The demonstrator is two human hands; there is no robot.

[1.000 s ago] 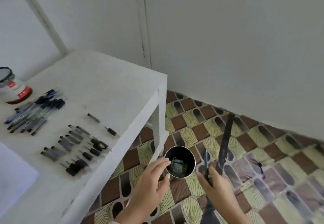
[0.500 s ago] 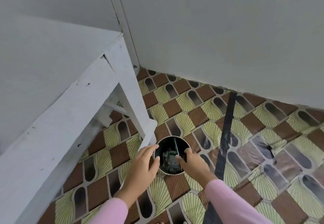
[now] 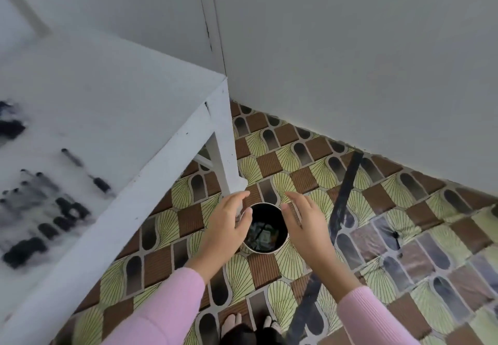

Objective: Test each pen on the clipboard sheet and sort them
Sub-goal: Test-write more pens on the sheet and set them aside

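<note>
In the lower middle of the frame, the left hand (image 3: 226,226) and right hand (image 3: 305,223) are beside a black cup (image 3: 265,250) on the floor (image 3: 293,180), fingers loose and open, holding nothing. Blurry pens (image 3: 40,209) lie on the white surface (image 3: 121,102) at left

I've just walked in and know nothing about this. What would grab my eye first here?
Two hands in pink sleeves, left hand and right hand, flank a small dark cup with bits inside, low in the middle over the brown-and-yellow patterned floor. At the left, blurred dark pens lie in rows on a white table.
</note>
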